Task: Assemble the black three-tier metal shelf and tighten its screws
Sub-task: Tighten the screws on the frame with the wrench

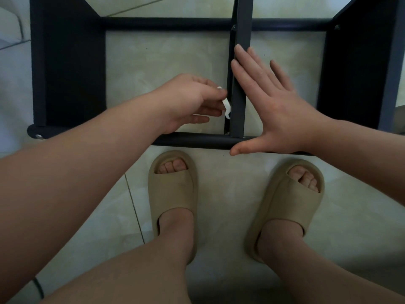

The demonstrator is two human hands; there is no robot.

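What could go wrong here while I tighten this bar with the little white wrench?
1. Your left hand only pinches the white wrench in the narrow spot beside the middle bar; it might slip and knock your knuckles.
2. Your right hand lies flat on that bar without gripping, so the bar could shift.
3. Your open-toed slippers sit close to the front tube; the shelf may slide on the smooth tiled floor.

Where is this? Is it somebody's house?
Probably a room in a home. The floor is shiny pale tile, the person wears tan slippers, and a black shelf is being put together with a small wrench in the left hand.
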